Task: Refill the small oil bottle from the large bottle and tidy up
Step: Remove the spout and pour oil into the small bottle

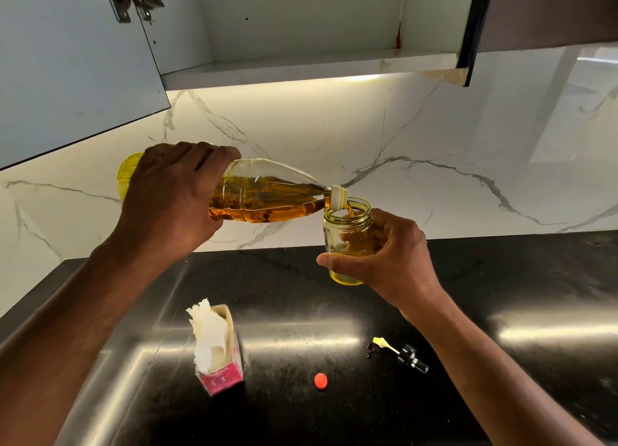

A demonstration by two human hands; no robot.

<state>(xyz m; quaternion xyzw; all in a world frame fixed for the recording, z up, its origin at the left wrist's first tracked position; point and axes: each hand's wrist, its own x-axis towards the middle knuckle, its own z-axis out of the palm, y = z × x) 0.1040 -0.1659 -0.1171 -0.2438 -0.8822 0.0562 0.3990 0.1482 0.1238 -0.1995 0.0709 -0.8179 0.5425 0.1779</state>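
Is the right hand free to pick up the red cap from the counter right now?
Probably not: the right hand grips the small jar under the pouring large bottle. The red cap lies uncovered below.

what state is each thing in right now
large bottle: uncapped, tipped sideways, pouring, held by left hand
small bottle: open, upright, lifted off the counter, partly filled, held by right hand
red cap: off, lying on counter
pump top: removed, lying on its side
tissue box: open, tissue sticking out
cabinet door: open
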